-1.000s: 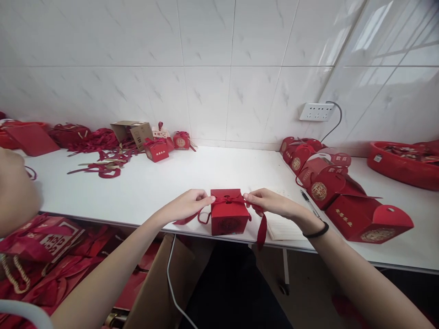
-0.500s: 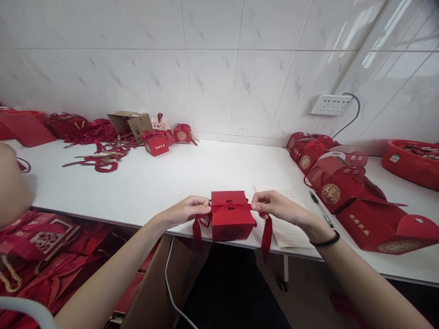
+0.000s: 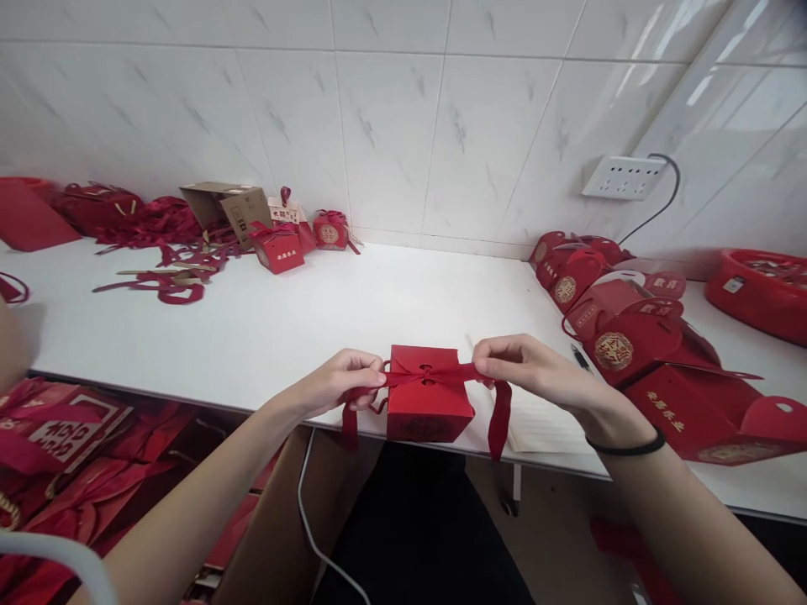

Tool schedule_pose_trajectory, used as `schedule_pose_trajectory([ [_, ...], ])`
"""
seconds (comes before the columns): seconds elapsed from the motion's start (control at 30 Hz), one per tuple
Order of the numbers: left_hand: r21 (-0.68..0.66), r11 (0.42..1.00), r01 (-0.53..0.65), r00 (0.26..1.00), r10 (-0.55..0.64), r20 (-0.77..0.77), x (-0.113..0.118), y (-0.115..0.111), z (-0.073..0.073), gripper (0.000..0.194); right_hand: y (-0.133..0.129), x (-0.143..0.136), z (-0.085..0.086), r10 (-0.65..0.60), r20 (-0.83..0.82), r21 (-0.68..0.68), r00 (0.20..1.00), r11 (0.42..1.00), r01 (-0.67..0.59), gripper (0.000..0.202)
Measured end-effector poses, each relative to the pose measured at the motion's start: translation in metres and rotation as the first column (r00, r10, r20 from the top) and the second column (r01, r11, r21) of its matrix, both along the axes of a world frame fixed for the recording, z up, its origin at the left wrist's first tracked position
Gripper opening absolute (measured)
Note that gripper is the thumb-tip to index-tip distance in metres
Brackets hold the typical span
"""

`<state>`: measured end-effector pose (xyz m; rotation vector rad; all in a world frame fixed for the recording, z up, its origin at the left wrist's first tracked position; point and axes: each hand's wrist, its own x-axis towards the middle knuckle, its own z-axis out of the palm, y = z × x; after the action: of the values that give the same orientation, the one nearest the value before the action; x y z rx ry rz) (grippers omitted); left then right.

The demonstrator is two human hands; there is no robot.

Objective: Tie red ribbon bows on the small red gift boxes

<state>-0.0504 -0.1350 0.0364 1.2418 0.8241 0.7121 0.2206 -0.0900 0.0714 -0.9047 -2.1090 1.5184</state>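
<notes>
A small red gift box (image 3: 424,406) stands at the table's front edge, its lid flaps folded together. Across its top runs a red ribbon (image 3: 454,373), crossed or knotted near the middle. My left hand (image 3: 353,380) pinches the ribbon just left of the box, with a loose tail hanging below the fingers. On the other side my right hand (image 3: 514,363) pinches the opposite end, and a longer tail drops beneath it. The ribbon is stretched between both hands. A red cord loop shows at the box's left side.
Several red boxes (image 3: 697,412) line the right side, beside a pen (image 3: 581,360) and a lined notebook (image 3: 548,428). A red basin (image 3: 750,290) stands behind them. Loose ribbons (image 3: 180,281) and a cardboard carton (image 3: 245,216) lie back left. Another person's arm (image 3: 11,349) shows at the left edge.
My hands have moved apart, drawing the ribbon out on both sides of the box. The right hand is slightly higher. The view has tilted a little downward.
</notes>
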Motion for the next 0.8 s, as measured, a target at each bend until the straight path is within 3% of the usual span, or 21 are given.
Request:
schedule_pose_trajectory([
  [0.1, 0.008, 1.0, 0.023, 1.0, -0.022, -0.016, 0.003, 0.0, 0.01, 0.033, -0.009, -0.013, 0.011, -0.003, -0.131, -0.009, 0.991, 1.0, 0.002, 0.024],
  [0.23, 0.028, 0.999, 0.022, 0.998, -0.021, -0.059, 0.009, -0.002, 0.023, 0.03, -0.016, -0.033, 0.009, -0.003, -0.19, -0.043, 0.982, 0.999, -0.005, 0.024],
  [0.37, 0.104, 0.994, -0.018, 0.967, 0.044, -0.252, 0.013, -0.008, 0.037, 0.024, -0.018, -0.048, -0.005, -0.142, -0.211, 0.075, 0.967, 0.984, 0.16, 0.025],
  [0.5, 0.269, 0.962, 0.04, 0.895, 0.085, -0.438, 0.015, -0.015, 0.049, 0.02, -0.019, -0.055, -0.017, -0.229, -0.244, 0.181, 0.942, 0.944, 0.276, 0.021],
  [0.7, 0.405, 0.885, 0.229, 0.709, 0.134, -0.692, 0.02, -0.024, 0.072, 0.02, -0.024, -0.056, -0.02, -0.103, -0.173, 0.371, 0.979, 0.915, 0.162, 0.024],
  [0.8, 0.52, 0.79, 0.326, 0.613, 0.242, -0.752, 0.026, -0.024, 0.082, 0.02, -0.025, -0.058, -0.023, -0.106, -0.171, 0.389, 0.98, 0.906, 0.166, 0.021],
])
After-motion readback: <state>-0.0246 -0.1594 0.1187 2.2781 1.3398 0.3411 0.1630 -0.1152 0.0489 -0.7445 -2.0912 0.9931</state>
